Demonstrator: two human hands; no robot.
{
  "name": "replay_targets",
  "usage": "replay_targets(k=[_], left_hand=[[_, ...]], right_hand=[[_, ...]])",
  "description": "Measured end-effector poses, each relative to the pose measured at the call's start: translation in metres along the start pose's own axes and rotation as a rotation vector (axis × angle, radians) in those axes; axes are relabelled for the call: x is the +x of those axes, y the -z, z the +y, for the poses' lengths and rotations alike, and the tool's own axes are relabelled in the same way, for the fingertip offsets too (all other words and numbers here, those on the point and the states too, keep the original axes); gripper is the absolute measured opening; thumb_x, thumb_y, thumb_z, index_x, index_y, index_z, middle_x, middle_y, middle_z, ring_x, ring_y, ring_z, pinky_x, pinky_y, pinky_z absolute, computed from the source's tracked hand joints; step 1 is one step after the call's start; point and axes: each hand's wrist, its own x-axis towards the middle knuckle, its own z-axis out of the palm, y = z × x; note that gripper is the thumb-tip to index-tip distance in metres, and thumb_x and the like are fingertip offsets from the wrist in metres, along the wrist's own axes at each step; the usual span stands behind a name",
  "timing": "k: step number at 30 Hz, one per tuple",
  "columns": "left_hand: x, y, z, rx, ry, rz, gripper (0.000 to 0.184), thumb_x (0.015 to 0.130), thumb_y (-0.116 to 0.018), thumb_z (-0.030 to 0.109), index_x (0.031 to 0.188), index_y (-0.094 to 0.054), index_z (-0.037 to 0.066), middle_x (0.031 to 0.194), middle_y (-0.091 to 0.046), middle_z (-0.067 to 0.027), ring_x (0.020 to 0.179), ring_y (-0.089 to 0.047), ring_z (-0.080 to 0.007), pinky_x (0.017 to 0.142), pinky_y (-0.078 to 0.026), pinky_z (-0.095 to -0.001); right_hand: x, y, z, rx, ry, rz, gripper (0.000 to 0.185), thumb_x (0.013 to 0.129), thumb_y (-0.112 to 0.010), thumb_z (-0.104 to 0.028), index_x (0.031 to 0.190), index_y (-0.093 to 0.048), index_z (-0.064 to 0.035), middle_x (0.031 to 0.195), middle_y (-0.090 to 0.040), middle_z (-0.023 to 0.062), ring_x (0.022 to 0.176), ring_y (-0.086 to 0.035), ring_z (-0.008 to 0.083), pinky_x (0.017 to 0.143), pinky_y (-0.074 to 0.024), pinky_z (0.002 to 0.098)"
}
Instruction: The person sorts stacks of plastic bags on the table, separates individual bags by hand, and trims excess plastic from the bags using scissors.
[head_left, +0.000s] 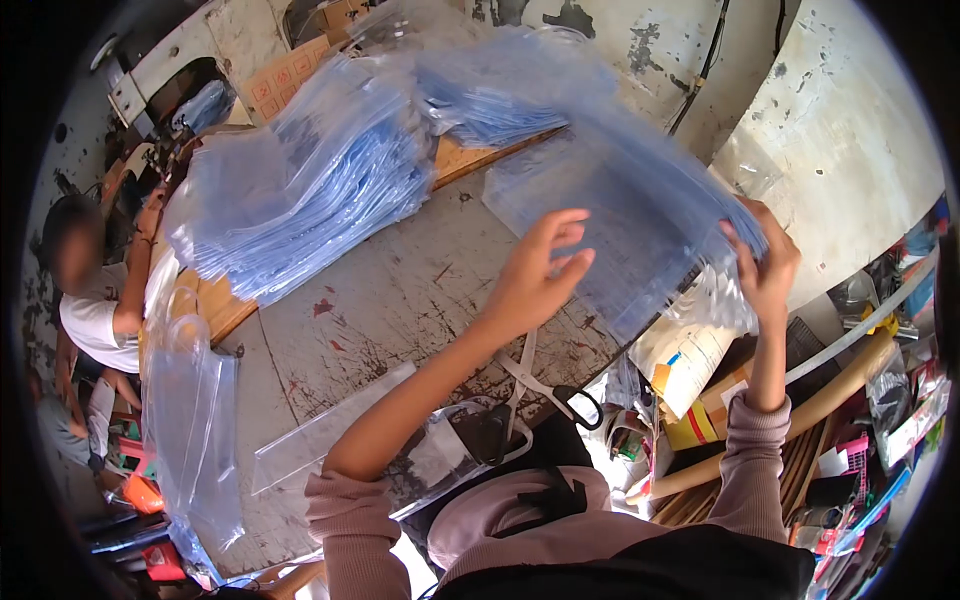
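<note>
My right hand [768,262] grips the edge of a stack of thin, bluish clear plastic sheets [655,150], lifting that edge in a bend at the table's right side. Beneath the raised edge more clear plastic sheets [615,230] lie flat. My left hand [543,272] hovers over the near side of these flat sheets, thumb and fingers apart, holding nothing. Scissors with black handles [524,380] rest with blades spread at the near table edge, below my left hand. A large fanned pile of the same plastic [330,190] lies to the left, with another pile [495,105] behind.
The worn grey table [350,300] has clear plastic pieces [190,430] hanging over its left edge. A person [105,310] in a white shirt sits at the far left. On the right stand a cardboard tube [800,420] and mixed clutter, below a stained wall panel [840,140].
</note>
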Motion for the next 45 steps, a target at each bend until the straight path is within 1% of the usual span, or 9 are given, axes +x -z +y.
replay_targets(k=[4,8,10,14,19,22,24,34,45], left_hand=[[-0.020,0.019,-0.004,-0.856,0.537,-0.062,0.068,0.089,-0.042,0.055,0.135,-0.034,0.005,0.124,-0.048,-0.0223,0.115,-0.048,-0.0314,0.094,-0.042,-0.0448],[-0.027,0.059,-0.032,-1.374,0.478,0.014,0.077,0.087,-0.029,0.065,0.135,-0.034,0.006,0.129,-0.046,-0.0175,0.114,-0.048,-0.0327,0.095,-0.041,-0.0483],[-0.037,0.058,-0.043,-0.668,0.388,0.391,0.079,0.086,-0.024,0.066,0.135,-0.035,0.005,0.133,-0.043,-0.0156,0.117,-0.045,-0.0325,0.099,-0.037,-0.0493],[-0.057,0.074,-0.024,-0.873,0.535,0.393,0.079,0.085,-0.023,0.066,0.135,-0.034,0.006,0.134,-0.042,-0.0162,0.120,-0.043,-0.0316,0.102,-0.034,-0.0477],[-0.076,0.073,-0.009,-0.821,0.699,0.568,0.077,0.083,-0.031,0.068,0.123,-0.047,0.005,0.114,-0.055,-0.0131,0.098,-0.056,-0.0270,0.085,-0.046,-0.0408],[-0.079,0.075,-0.011,-0.890,0.684,0.485,0.085,0.083,-0.029,0.069,0.135,-0.035,0.002,0.132,-0.044,-0.0131,0.119,-0.044,-0.0301,0.100,-0.035,-0.0430],[-0.080,0.076,-0.020,-0.928,0.670,0.472,0.081,0.084,-0.033,0.066,0.133,-0.037,0.002,0.129,-0.047,-0.0128,0.115,-0.047,-0.0293,0.096,-0.039,-0.0424],[-0.055,0.059,-0.005,-0.842,0.740,0.302,0.039,0.083,-0.059,0.022,0.113,-0.051,-0.001,0.105,-0.059,-0.0139,0.094,-0.060,-0.0252,0.081,-0.051,-0.0386],[-0.038,0.071,0.069,-0.852,0.434,0.128,0.029,0.079,-0.062,0.018,0.100,-0.057,-0.001,0.092,-0.062,-0.0109,0.083,-0.063,-0.0204,0.073,-0.052,-0.0324]], right_hand=[[-0.011,0.007,-0.075,0.150,0.297,-0.143,0.028,0.073,-0.062,-0.007,0.098,-0.058,0.0061,0.089,-0.064,0.0176,0.081,-0.064,0.0292,0.070,-0.0535,0.0337],[-0.051,-0.016,-0.150,0.054,0.667,-0.385,0.027,0.071,-0.056,-0.016,0.088,-0.058,0.0045,0.086,-0.060,0.0137,0.084,-0.060,0.0252,0.072,-0.0521,0.0324],[-0.063,-0.023,-0.169,-0.022,0.698,-0.468,0.027,0.072,-0.055,-0.016,0.091,-0.057,0.0043,0.088,-0.059,0.0149,0.083,-0.058,0.0254,0.071,-0.0512,0.0325],[-0.077,-0.045,-0.174,-0.036,0.648,-0.706,0.041,0.074,-0.058,-0.023,0.104,-0.054,0.0054,0.101,-0.056,0.0181,0.093,-0.055,0.0273,0.081,-0.0493,0.0342],[-0.039,-0.038,-0.122,0.851,0.083,-0.953,0.060,0.084,-0.055,-0.042,0.116,-0.048,0.0080,0.124,-0.045,0.0255,0.116,-0.043,0.0387,0.095,-0.0388,0.0413],[-0.036,-0.055,-0.043,0.102,-0.382,-0.488,0.059,0.090,-0.044,-0.048,0.115,-0.052,0.0049,0.115,-0.048,0.0258,0.113,-0.045,0.0396,0.095,-0.0370,0.0419],[-0.036,-0.065,0.014,0.072,-0.695,-0.644,0.061,0.090,-0.041,-0.051,0.104,-0.057,0.0057,0.106,-0.050,0.0257,0.102,-0.049,0.0390,0.090,-0.0382,0.0421],[-0.037,-0.082,0.033,0.317,-0.670,-0.906,0.068,0.079,-0.062,-0.051,0.111,-0.051,0.0076,0.096,-0.055,0.0173,0.091,-0.052,0.0245,0.081,-0.0412,0.0343],[0.004,-0.024,-0.005,0.806,-0.834,-0.237,0.055,0.080,-0.068,-0.026,0.115,-0.045,0.0100,0.099,-0.058,0.0132,0.082,-0.059,0.0167,0.071,-0.0474,0.0277]])
